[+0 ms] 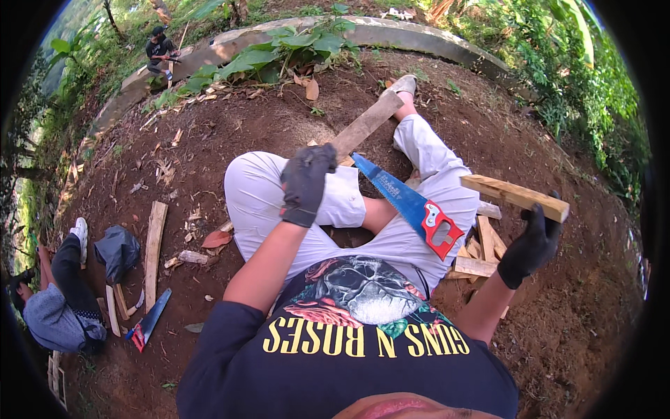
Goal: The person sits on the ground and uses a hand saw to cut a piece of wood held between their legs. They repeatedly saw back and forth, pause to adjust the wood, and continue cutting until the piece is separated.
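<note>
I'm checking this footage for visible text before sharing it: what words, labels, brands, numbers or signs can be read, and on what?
Dark T-shirt: large yellow lettering, readable, but I won't copy it.
Saw on the lap: pale lettering on its blue blade, too small and blurred to read.

At upper centre, the plank point(370, 126) is matt, rough-looking wood; the batten point(513, 195) at right is paler, smoother wood. The central handsaw point(399, 199) pairs a smooth, blue-coated metal blade with a glossy red plastic handle point(445, 232). The left hand point(307, 178) and right hand point(532, 246) wear matt black fabric gloves point(301, 204). The trousers point(258, 192) are soft, creased cloth. At left, the dark crumpled bag point(116, 253) is probably plastic. Around lies rough, crumbly soil point(579, 328).
</note>
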The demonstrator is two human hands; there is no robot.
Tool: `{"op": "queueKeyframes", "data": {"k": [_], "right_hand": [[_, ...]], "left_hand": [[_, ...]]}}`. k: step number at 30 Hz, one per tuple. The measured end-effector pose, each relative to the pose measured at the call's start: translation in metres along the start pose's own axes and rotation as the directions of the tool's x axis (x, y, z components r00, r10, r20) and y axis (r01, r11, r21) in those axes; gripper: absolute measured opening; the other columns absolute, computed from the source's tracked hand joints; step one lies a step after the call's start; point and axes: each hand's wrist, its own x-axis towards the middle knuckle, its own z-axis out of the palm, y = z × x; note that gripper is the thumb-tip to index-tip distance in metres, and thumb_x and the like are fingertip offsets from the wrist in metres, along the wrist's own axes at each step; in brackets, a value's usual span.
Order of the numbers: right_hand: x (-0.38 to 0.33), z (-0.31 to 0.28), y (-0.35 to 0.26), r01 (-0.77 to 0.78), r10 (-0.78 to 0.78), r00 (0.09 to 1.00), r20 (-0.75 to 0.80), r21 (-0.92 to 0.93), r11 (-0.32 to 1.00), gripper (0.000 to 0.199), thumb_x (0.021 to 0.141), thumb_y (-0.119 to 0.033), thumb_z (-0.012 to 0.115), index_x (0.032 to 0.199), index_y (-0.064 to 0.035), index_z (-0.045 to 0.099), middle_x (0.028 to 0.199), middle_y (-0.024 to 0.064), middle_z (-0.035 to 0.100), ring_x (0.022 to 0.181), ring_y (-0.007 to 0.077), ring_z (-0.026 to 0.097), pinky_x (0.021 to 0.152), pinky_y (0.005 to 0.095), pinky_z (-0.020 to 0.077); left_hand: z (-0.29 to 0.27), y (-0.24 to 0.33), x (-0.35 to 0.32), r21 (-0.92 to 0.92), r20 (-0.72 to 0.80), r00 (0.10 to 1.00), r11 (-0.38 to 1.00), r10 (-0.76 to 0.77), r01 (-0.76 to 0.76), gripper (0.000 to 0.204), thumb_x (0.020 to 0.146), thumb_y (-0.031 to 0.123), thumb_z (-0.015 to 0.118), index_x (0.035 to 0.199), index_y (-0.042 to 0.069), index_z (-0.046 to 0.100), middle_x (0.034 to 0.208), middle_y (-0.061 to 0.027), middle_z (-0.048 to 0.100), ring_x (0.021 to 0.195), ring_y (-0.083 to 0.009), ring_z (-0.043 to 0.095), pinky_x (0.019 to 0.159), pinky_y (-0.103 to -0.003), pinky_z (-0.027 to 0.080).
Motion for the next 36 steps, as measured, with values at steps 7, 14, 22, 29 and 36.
{"op": "queueKeyframes", "data": {"k": [7,14,22,29,36], "right_hand": [[0.055,-0.09,-0.023,0.004,-0.097,0.954,-0.284,-0.309,0.951,0.035,0.104,-0.017,0.069,0.134,0.0024,0.071,0.13,0.0151,0.074,0.102,0.0193,0.073,0.086,0.0366,0.0614],[0.089,-0.146,0.126,-0.157,0.419,0.908,0.024,-0.907,0.392,0.072,0.095,-0.05,0.075,0.145,0.001,0.063,0.133,0.0211,0.072,0.119,0.0326,0.07,0.101,0.0468,0.0545],[-0.087,0.026,0.089,0.329,-0.081,0.796,0.599,-0.318,0.889,0.057,0.098,-0.03,0.077,0.146,-0.0035,0.063,0.133,0.0215,0.069,0.126,0.0409,0.064,0.109,0.0545,0.0479],[-0.129,0.085,0.045,0.473,-0.094,0.658,0.747,-0.313,0.824,0.063,0.092,-0.034,0.082,0.144,-0.0046,0.064,0.134,0.0225,0.068,0.129,0.0412,0.061,0.111,0.054,0.0463],[-0.136,0.039,0.09,0.284,0.088,0.843,0.531,-0.577,0.765,0.07,0.091,-0.038,0.082,0.148,-0.0039,0.061,0.137,0.0245,0.067,0.131,0.0424,0.06,0.112,0.0541,0.0457]], "left_hand": [[0.146,0.108,-0.114,-0.072,0.91,-0.367,0.797,-0.194,-0.599,0.092,0.094,0.061,0.072,0.162,0.005,0.045,0.146,-0.0252,0.063,0.134,-0.0412,0.063,0.116,-0.049,0.048],[0.068,0.01,-0.052,0.252,0.84,0.534,0.805,0.093,-0.538,0.07,0.098,0.056,0.067,0.149,0.008,0.062,0.144,-0.024,0.066,0.131,-0.0397,0.065,0.112,-0.047,0.05],[-0.157,-0.037,-0.037,0.385,-0.074,0.984,0.915,0.164,-0.124,0.039,0.103,0.024,0.072,0.135,0.001,0.068,0.131,-0.0167,0.073,0.122,-0.03,0.07,0.107,-0.042,0.054],[-0.18,-0.061,-0.061,0.584,-0.463,0.832,0.811,0.305,0.028,0.043,0.1,0.027,0.074,0.135,0.001,0.067,0.131,-0.0199,0.071,0.124,-0.0364,0.067,0.108,-0.046,0.052],[-0.044,-0.039,0.006,0.833,0.292,0.897,0.374,0.332,-0.409,0.06,0.096,0.039,0.072,0.144,0.004,0.06,0.146,-0.0213,0.063,0.141,-0.0397,0.055,0.126,-0.053,0.034]]}}
